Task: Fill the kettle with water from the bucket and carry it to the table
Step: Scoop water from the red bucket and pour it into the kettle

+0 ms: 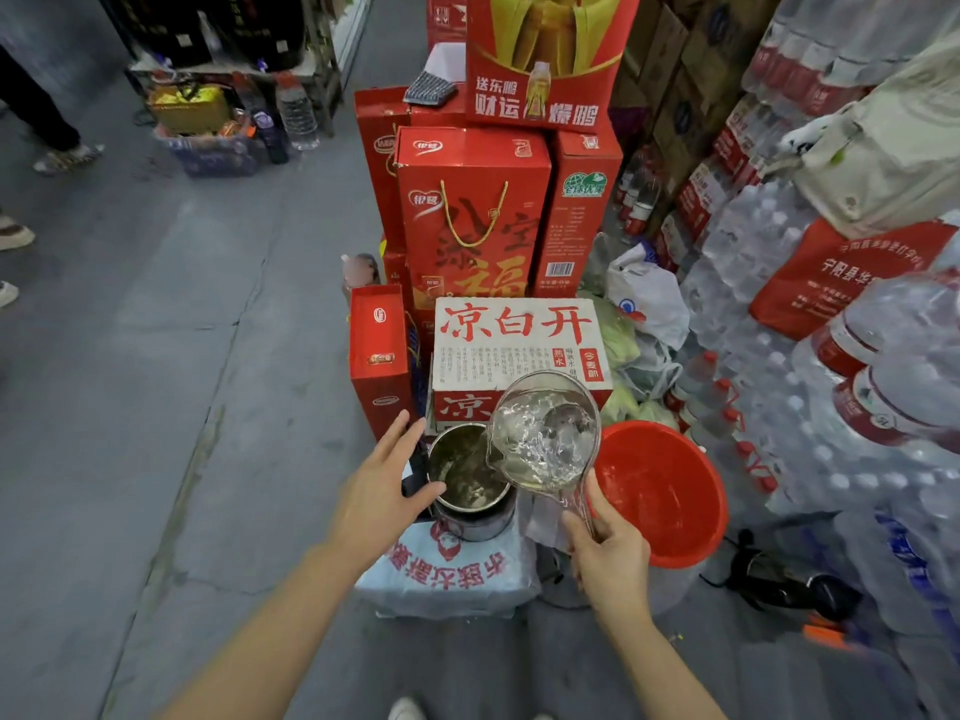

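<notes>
Water tips from a clear plastic ladle point(543, 439) into an open round steel kettle point(470, 478).

The right hand point(608, 550) has its fingers point(574, 530) clenched around the ladle's transparent handle, holding the tilted bowl, full of churning water, over the kettle's right rim. The left hand point(382, 493) rests against the kettle's left side with fingers point(410, 433) spread and released, the thumb lying at the rim. The kettle stands on a shrink-wrapped pack of bottles with red lettering point(449, 574), just in front of a white carton with red characters point(519, 345). The round red plastic bucket point(670, 491) sits just right of the ladle, water inside it, beside stacked bottled-water packs point(810, 397) on the grey concrete floor point(156, 407).
</notes>
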